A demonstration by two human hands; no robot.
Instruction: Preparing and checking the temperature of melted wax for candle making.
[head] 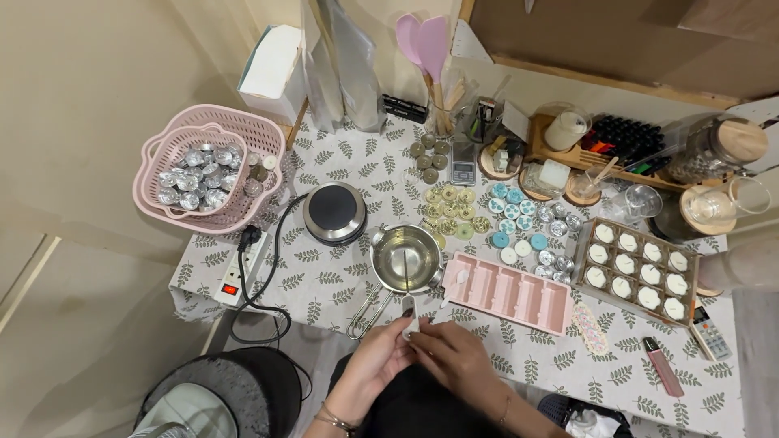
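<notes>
Tablecloth [324, 280] leaf-printed, crowded | walls beige | left hand [375, 362], right hand [450, 354] grip small white piece [411, 326] together

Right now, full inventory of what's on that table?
baskets: two nested, pink, far left, holding foil cups
hot plate: one, black and silver, left of centre
pot: one, steel, centre front
mould: one, pink, right of pot
tray: one, brown, right, white candles inside
spatulas: two, pink, back centre
power strip: one, white, left edge
left hand: touches a small white piece
right hand: touches the same piece
</notes>
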